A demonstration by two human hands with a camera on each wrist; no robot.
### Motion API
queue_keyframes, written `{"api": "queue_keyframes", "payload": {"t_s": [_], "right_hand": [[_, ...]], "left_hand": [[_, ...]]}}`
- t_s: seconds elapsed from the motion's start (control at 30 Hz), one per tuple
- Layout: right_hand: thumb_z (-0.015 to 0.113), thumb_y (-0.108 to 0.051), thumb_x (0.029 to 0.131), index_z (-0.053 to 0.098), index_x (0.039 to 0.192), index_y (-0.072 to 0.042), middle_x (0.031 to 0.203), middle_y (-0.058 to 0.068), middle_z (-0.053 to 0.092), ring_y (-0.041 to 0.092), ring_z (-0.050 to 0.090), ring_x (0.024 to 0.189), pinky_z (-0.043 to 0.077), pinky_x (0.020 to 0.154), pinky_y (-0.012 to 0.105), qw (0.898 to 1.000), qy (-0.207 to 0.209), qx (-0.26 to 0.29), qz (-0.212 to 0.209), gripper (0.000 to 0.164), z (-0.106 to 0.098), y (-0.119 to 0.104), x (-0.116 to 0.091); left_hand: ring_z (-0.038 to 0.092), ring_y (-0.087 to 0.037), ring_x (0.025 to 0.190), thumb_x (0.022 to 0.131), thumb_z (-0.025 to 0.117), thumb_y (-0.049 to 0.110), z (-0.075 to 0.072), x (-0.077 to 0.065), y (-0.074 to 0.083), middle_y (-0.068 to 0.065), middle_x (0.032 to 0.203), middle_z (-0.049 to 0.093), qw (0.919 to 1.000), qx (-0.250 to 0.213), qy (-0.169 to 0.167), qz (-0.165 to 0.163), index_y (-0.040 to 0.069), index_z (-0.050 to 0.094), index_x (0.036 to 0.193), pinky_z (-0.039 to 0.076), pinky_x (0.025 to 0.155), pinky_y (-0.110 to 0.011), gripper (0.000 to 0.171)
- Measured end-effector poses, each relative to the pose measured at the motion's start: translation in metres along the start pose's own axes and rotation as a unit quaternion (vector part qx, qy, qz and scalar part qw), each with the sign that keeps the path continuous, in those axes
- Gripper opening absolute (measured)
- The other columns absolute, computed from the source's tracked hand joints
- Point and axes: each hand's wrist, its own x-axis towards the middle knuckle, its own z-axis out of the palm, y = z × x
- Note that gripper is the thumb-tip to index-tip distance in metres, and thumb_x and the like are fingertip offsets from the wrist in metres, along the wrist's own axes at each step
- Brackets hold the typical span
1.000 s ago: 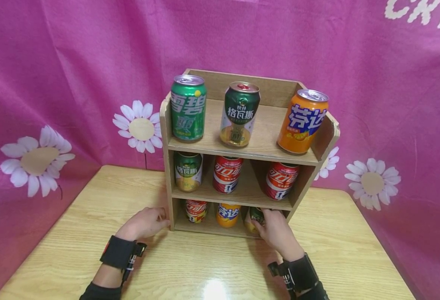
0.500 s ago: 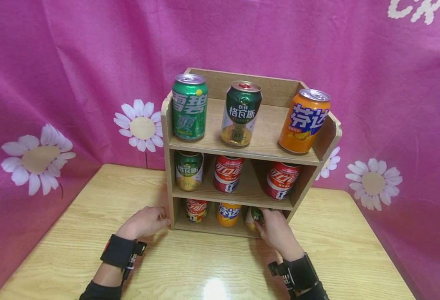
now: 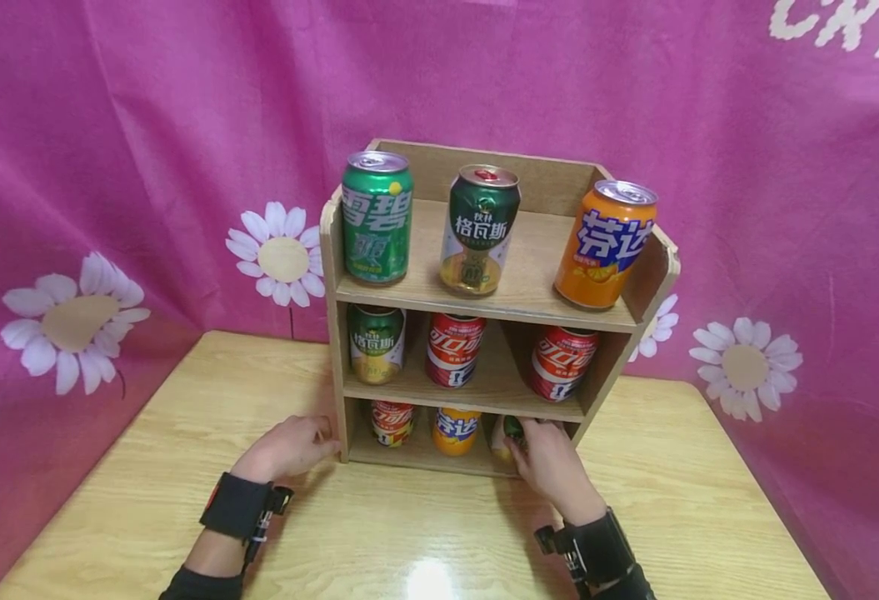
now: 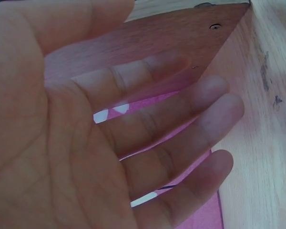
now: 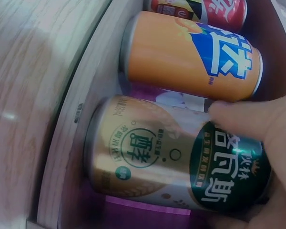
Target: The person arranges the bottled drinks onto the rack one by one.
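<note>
On the bottom level of a small wooden shelf (image 3: 536, 242), at its right end, stands a green and gold drink can (image 5: 148, 148). My right hand (image 3: 555, 467) grips its upper part, thumb on the side facing the orange can (image 5: 181, 57). At the shelf's lower left outer side is my left hand (image 3: 289, 450); its fingers (image 4: 219, 119) are extended along the wood in the left wrist view. Left of the orange can, on the same level, sits a red can (image 3: 392, 422).
The middle level bears a green and gold can (image 3: 377, 344) and two red cans, one at centre (image 3: 455, 350) and one at right (image 3: 563, 363). On top stand a green can (image 3: 376, 218), a dark green can (image 3: 480, 230) and an orange can (image 3: 606, 244). A pink curtain (image 3: 259, 83) hangs behind.
The gripped can has turned slightly in my right hand, its green label shifting to the right. My left hand stays at the shelf's side; the other cans keep their places.
</note>
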Motion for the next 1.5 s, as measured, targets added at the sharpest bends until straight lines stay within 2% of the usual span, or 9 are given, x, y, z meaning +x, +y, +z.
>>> {"api": "queue_keyframes", "payload": {"t_s": [0.23,0.37,0.57,0.87,1.03,1.23,1.3,1.43,1.5], "right_hand": [[0.075,-0.014,0.082,0.056,0.116,-0.003,0.089,0.015,0.066,0.031,0.066,0.081,0.049,0.076,0.051,1.0,0.019,-0.005,-0.005,0.041,0.001,-0.002,-0.001],[0.074,-0.012,0.082,0.056,0.116,-0.003,0.085,0.012,0.065,0.029,0.066,0.078,0.049,0.073,0.05,1.0,0.014,-0.004,-0.006,0.039,0.0,-0.004,-0.001],[0.074,-0.01,0.081,0.057,0.114,-0.002,0.087,0.014,0.065,0.032,0.065,0.079,0.049,0.074,0.052,1.0,0.015,-0.013,-0.004,0.038,0.0,-0.006,-0.002],[0.075,-0.014,0.081,0.058,0.115,-0.003,0.092,0.015,0.066,0.032,0.066,0.083,0.047,0.079,0.053,1.0,0.029,-0.009,0.006,0.04,0.001,-0.009,-0.001],[0.076,-0.018,0.08,0.055,0.12,0.0,0.094,0.021,0.064,0.038,0.063,0.086,0.045,0.084,0.054,0.999,0.025,-0.026,0.012,0.049,0.002,-0.011,-0.004],[0.079,-0.021,0.077,0.046,0.131,0.003,0.119,0.031,0.049,0.048,0.049,0.107,0.038,0.094,0.057,0.999,0.017,-0.038,0.003,0.067,0.0,-0.017,-0.016],[0.079,-0.021,0.076,0.043,0.133,0.004,0.125,0.032,0.043,0.05,0.043,0.114,0.037,0.096,0.058,0.999,0.019,-0.033,0.003,0.072,-0.002,-0.019,-0.021],[0.08,-0.019,0.075,0.039,0.136,0.007,0.131,0.036,0.035,0.054,0.035,0.12,0.039,0.094,0.059,1.0,0.022,-0.019,0.0,0.078,-0.011,-0.024,-0.035],[0.081,-0.015,0.074,0.039,0.136,0.009,0.132,0.037,0.035,0.055,0.035,0.121,0.04,0.093,0.059,1.0,0.027,-0.008,-0.008,0.079,-0.018,-0.027,-0.043]], "left_hand": [[0.06,-0.019,0.082,0.092,0.06,0.024,0.0,-0.002,-0.002,-0.007,0.094,0.066,1.0,0.005,0.0,0.004,0.004,0.064,0.104,0.049,0.074,-0.04,0.024],[0.059,-0.018,0.081,0.092,0.059,0.024,-0.001,-0.002,-0.002,-0.006,0.093,0.066,1.0,0.006,0.001,0.006,0.004,0.064,0.103,0.049,0.074,-0.039,0.023],[0.058,-0.016,0.078,0.091,0.06,0.023,0.0,-0.004,-0.001,-0.006,0.092,0.066,1.0,-0.001,-0.002,0.003,0.004,0.064,0.102,0.049,0.072,-0.038,0.022],[0.062,-0.022,0.085,0.092,0.059,0.022,-0.001,-0.007,0.0,-0.008,0.095,0.066,0.9999,-0.005,0.004,0.01,0.003,0.064,0.105,0.05,0.075,-0.041,0.024],[0.062,-0.022,0.083,0.091,0.06,0.022,-0.001,-0.007,-0.001,-0.008,0.094,0.066,0.9998,-0.003,0.01,0.017,0.003,0.064,0.104,0.05,0.074,-0.04,0.023],[0.061,-0.025,0.088,0.091,0.06,0.022,0.003,-0.008,0.009,-0.01,0.096,0.066,0.9999,0.003,0.01,0.012,0.0,0.064,0.108,0.049,0.078,-0.043,0.028],[0.061,-0.024,0.084,0.091,0.059,0.022,0.005,-0.009,0.013,-0.008,0.093,0.065,0.9999,0.007,0.007,0.013,0.0,0.064,0.105,0.049,0.075,-0.042,0.026],[0.061,-0.024,0.081,0.09,0.06,0.024,0.008,-0.019,0.018,-0.006,0.09,0.065,0.9994,0.029,0.017,0.004,0.003,0.065,0.101,0.049,0.072,-0.042,0.024],[0.062,-0.027,0.085,0.09,0.06,0.025,0.009,-0.026,0.019,-0.008,0.093,0.066,0.999,0.04,0.022,-0.003,0.002,0.065,0.104,0.049,0.075,-0.044,0.027]]}}
